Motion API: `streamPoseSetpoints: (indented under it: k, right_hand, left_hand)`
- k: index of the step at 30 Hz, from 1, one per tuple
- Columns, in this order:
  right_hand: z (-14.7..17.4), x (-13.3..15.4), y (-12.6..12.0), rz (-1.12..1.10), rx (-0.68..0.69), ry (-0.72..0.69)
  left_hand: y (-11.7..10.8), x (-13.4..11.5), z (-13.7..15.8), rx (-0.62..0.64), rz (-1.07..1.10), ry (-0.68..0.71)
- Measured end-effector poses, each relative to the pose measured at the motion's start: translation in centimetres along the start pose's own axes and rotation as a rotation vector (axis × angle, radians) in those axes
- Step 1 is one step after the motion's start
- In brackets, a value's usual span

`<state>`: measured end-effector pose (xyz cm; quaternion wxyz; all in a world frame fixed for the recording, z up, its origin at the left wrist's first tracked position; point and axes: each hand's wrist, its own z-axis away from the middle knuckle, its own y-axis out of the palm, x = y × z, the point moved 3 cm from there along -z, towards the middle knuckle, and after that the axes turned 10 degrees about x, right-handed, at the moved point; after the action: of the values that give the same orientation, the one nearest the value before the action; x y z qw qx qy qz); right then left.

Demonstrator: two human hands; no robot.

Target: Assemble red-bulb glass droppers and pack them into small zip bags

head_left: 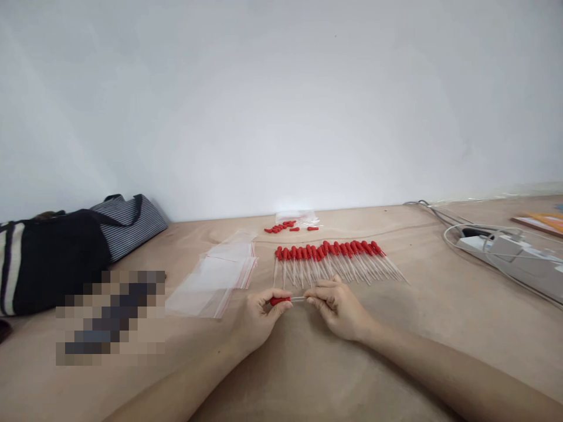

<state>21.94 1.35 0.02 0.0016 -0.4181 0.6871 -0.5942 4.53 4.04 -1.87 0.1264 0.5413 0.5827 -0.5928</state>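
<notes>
Red bulb (280,301) near the dropper row (326,247) is clamped in my left grip (260,315), clear tube (298,299) in my right grip (338,308); skewed force could crack the tube.

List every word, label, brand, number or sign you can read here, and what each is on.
No text can be read.
Held dropper: no lettering visible.
Clear plastic bags: red lines, no legible lettering.
Black bag: pale stripes, no lettering visible.
Power strip: any markings too small to read.

Lit softly, brightest low on the wall (290,190); shadowed faintly beneath the arms (431,364); pixelated on the worktop (444,310) at left.
</notes>
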Motion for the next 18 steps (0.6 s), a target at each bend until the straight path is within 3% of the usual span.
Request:
streamPoseSetpoints:
  k: [10,18]
  right_hand:
    - [-0.2,0.26,0.25,-0.064,0.016,0.037]
    - [-0.43,0.2,-0.6,-0.027,0.059,0.024]
  left_hand:
    - [0.33,0.03,-0.06,-0.01,-0.021,0.058]
    - [0.14,0.02,-0.17,0.044,0.047,0.0]
